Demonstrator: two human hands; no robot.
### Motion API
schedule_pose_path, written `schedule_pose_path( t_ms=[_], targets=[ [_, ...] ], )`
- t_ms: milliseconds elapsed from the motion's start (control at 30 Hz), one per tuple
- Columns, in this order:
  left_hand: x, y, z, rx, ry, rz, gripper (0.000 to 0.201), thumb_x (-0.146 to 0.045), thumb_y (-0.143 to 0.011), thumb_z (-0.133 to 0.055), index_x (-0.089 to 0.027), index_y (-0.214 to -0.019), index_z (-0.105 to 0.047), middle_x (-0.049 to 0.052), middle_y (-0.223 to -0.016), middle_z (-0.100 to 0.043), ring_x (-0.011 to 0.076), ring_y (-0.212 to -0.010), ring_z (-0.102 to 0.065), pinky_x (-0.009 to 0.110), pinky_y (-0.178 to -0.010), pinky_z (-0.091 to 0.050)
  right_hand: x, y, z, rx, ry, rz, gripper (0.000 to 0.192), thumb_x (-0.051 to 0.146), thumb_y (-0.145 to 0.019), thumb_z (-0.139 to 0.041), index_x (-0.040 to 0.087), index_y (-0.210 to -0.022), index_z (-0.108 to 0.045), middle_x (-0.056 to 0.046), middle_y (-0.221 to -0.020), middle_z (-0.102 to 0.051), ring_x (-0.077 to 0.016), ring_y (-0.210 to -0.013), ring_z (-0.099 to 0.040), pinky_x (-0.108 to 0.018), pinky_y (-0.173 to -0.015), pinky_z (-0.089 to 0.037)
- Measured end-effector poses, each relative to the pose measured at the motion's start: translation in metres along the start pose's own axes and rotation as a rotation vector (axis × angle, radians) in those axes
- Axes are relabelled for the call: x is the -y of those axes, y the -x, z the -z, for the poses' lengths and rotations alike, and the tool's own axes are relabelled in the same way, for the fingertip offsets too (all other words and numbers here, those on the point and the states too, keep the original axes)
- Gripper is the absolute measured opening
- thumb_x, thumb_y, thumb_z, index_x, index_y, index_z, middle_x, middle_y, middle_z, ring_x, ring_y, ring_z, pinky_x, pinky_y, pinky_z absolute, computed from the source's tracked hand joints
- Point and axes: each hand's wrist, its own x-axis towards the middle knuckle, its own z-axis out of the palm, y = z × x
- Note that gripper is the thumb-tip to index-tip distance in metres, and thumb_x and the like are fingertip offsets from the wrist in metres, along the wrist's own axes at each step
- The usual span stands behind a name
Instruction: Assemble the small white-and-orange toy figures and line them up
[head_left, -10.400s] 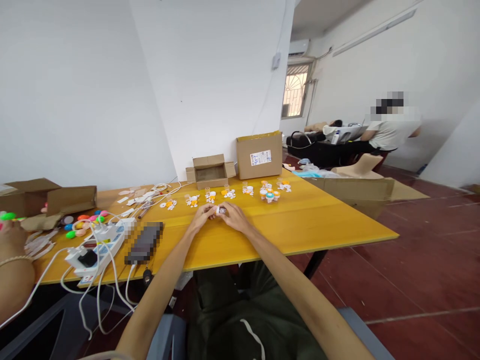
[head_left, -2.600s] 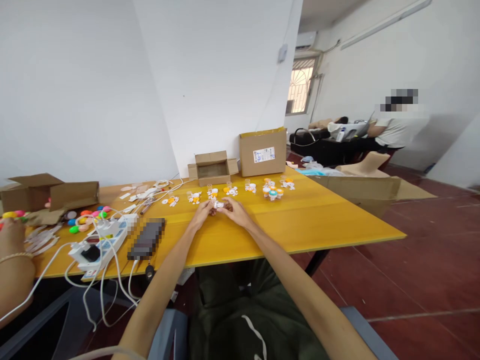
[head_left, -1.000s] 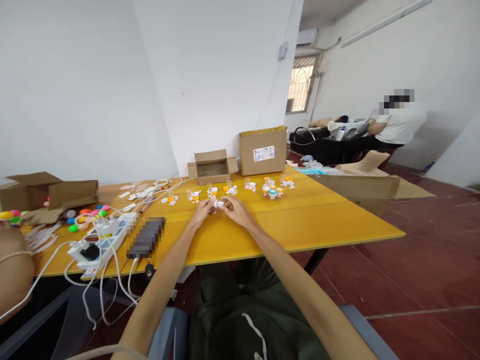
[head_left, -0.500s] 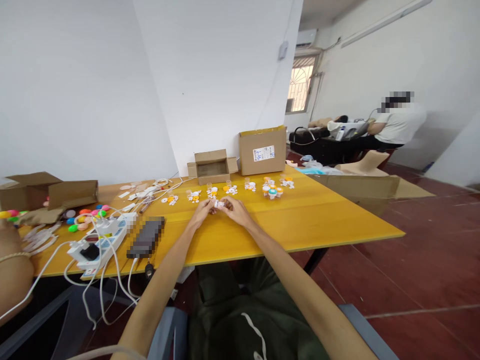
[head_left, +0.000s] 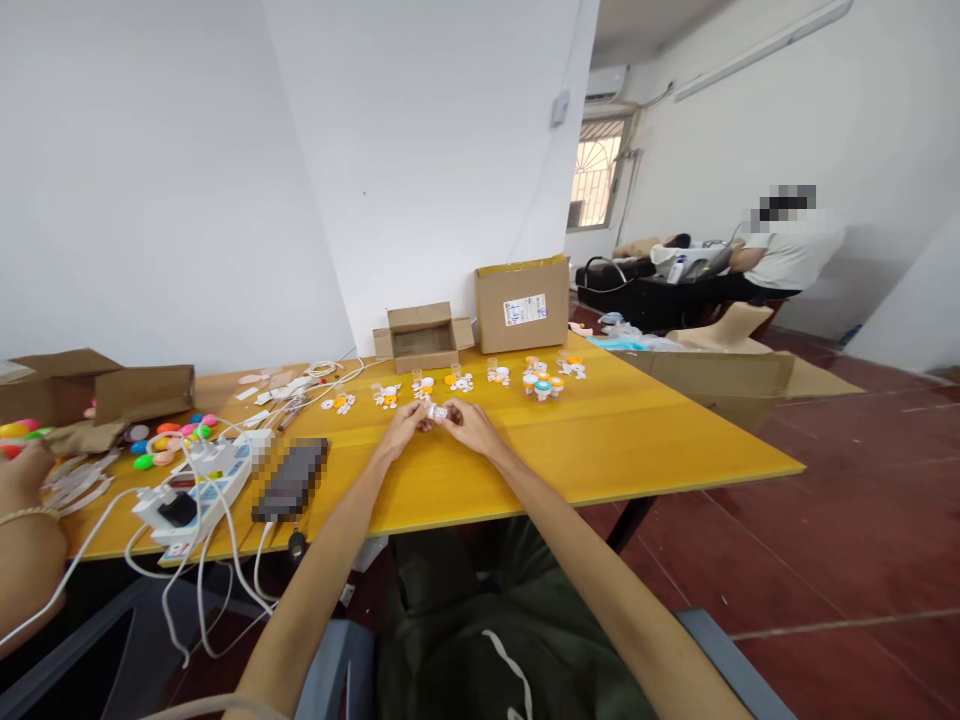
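My left hand (head_left: 406, 426) and my right hand (head_left: 468, 426) meet over the table, fingers closed from both sides around a small clear-and-white container (head_left: 436, 411). Its details are too small to make out, and my fingers cover part of it. Just beyond my hands runs a row of small piles of white and orange plastic parts (head_left: 387, 396), several with a clear cup beside them. To the right of my right hand stands a cluster of small clear jars (head_left: 542, 388) with orange and teal lids.
An open cardboard box (head_left: 424, 345) and a closed carton (head_left: 523, 305) stand at the back. Left are a phone (head_left: 291, 480), a power strip (head_left: 225, 490) with cables, coloured balls (head_left: 165, 440) and another person's arm (head_left: 26, 540). A seated person (head_left: 795, 250) is far right.
My hands stay together on the small container, with only slight finger movement. The other person's hand at the left edge has come further into view near the coloured balls. The view has shifted slightly.
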Motion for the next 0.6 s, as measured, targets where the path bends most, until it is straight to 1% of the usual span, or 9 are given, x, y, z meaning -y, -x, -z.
schedule_pose_path(
  t_ms=[133, 233, 367, 467, 600],
  targets=[
    [0.000, 0.001, -0.001, 0.016, -0.003, -0.020, 0.043, -0.059, -0.075, -0.072, -0.016, -0.075, -0.067, 0.002, -0.069, -0.066, 0.0133, -0.063, -0.058, 0.025, -0.063, -0.046, 0.001, 0.001, -0.001, -0.003, -0.012, -0.003, 0.027, 0.030, -0.074, -0.071, 0.025, -0.099, -0.063, 0.002, -0.076, -0.067, -0.0167, -0.066, -0.060, -0.028, -0.064, -0.046],
    [0.000, 0.001, -0.001, 0.017, 0.000, -0.023, 0.045, -0.061, -0.074, -0.072, -0.016, -0.074, -0.067, 0.002, -0.069, -0.065, 0.0120, -0.061, -0.056, 0.025, -0.062, -0.045, 0.004, 0.002, 0.000, 0.017, -0.017, -0.001, 0.032, 0.026, -0.075, -0.068, 0.026, -0.106, -0.061, 0.004, -0.072, -0.065, -0.0168, -0.064, -0.059, -0.028, -0.063, -0.046],
    [0.000, 0.001, -0.001, 0.017, -0.014, -0.012, 0.045, -0.060, -0.075, -0.071, -0.016, -0.075, -0.067, 0.001, -0.066, -0.064, 0.0119, -0.060, -0.055, 0.025, -0.062, -0.044, 0.009, 0.003, 0.003, 0.034, -0.002, -0.012, 0.024, 0.027, -0.078, -0.065, 0.025, -0.101, -0.062, 0.005, -0.067, -0.062, -0.0163, -0.061, -0.058, -0.027, -0.062, -0.044],
    [0.001, 0.001, -0.001, 0.024, -0.028, -0.017, 0.044, -0.060, -0.077, -0.070, -0.016, -0.078, -0.068, 0.001, -0.066, -0.063, 0.0130, -0.062, -0.057, 0.025, -0.062, -0.044, 0.011, 0.003, 0.004, 0.033, 0.013, -0.016, 0.019, 0.030, -0.079, -0.065, 0.024, -0.097, -0.063, 0.004, -0.067, -0.062, -0.0154, -0.061, -0.056, -0.026, -0.061, -0.044],
    [0.001, 0.001, 0.000, 0.033, -0.030, -0.036, 0.047, -0.063, -0.076, -0.069, -0.016, -0.078, -0.068, 0.000, -0.064, -0.060, 0.0130, -0.062, -0.056, 0.025, -0.063, -0.044, 0.012, 0.003, 0.004, 0.019, 0.036, -0.012, 0.017, 0.034, -0.081, -0.064, 0.023, -0.094, -0.065, 0.003, -0.069, -0.063, -0.0151, -0.062, -0.056, -0.026, -0.062, -0.043]
  ],
)
